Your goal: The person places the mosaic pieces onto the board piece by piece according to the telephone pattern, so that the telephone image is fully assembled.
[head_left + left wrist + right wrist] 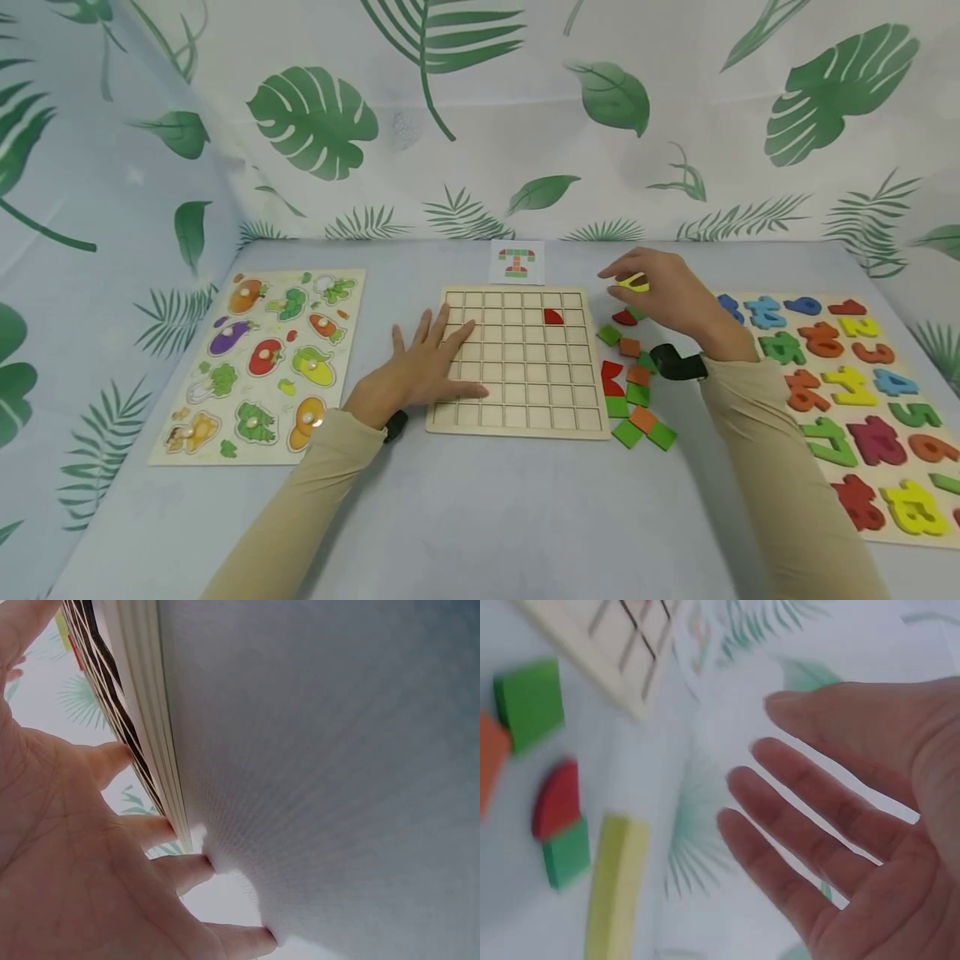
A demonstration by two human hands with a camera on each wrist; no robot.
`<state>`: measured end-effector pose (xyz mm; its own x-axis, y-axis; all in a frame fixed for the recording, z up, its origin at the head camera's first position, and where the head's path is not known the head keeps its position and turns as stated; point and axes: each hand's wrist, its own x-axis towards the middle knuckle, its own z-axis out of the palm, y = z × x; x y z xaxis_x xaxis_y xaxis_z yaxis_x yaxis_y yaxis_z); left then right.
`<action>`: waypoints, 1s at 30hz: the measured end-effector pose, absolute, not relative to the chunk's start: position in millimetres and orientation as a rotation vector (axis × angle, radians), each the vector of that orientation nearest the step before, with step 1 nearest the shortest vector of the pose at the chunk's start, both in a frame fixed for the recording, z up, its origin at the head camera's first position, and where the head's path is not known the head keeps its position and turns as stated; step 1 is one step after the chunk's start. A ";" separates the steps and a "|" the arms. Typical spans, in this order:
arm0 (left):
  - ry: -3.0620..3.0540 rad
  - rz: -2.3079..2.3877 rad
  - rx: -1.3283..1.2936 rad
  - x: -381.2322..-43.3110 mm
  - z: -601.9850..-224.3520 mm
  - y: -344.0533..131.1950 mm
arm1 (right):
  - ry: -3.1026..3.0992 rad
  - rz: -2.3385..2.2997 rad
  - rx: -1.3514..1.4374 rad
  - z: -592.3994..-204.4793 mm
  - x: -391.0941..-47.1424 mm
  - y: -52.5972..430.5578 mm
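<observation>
A leaf-printed cloth [480, 167] hangs beyond the wooden grid board, behind the pale surface [525, 517] that carries everything. Well to the board's right lies a number puzzle [900, 471], partly behind the right sleeve; to its left lies a vegetable puzzle [273, 452]. The grid board [528, 371] sits between these two, squarely before the person, probably so both hands reach it easily.

The left hand [416, 371] lies across the grid board's left edge, fingers spread and thumb on the cells. Its grip is unclosed and holds nothing; the spread suggests it is steadying the board. The right hand [656, 287] hovers off the board's far right corner, fingers gently bent. The right wrist view shows that grip parted too, with nothing in it.

A small card [517, 263] printed with a red, green and orange figure lies just beyond the board's far edge, likely there to be in easy sight. A yellow piece [615, 885] lies right of the board, apart from the fingers. Loose green and orange tiles [637, 394] and red pieces [612, 377] crowd the board's right side, presumably for short reaches. One red quarter-round [553, 317] occupies a cell in the board's second row from the far edge.
</observation>
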<state>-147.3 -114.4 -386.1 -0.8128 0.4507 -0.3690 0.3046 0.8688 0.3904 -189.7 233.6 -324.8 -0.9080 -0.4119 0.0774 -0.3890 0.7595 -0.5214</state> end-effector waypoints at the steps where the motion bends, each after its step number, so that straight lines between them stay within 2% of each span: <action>1: 2.583 0.435 0.554 -147.1 -385.9 -114.5 | 2.914 -0.839 -0.657 -323.7 -189.5 238.8; 10: 2.586 0.433 0.557 -146.5 -385.9 -114.6 | 2.908 -0.733 -0.499 -332.7 -190.5 259.7; 18: 2.588 0.433 0.561 -146.9 -388.5 -113.6 | 2.846 -0.556 -0.627 -353.5 -196.2 260.4; 30: 2.589 0.422 0.549 -147.2 -387.7 -114.6 | 2.849 -0.543 -0.604 -358.5 -196.5 262.6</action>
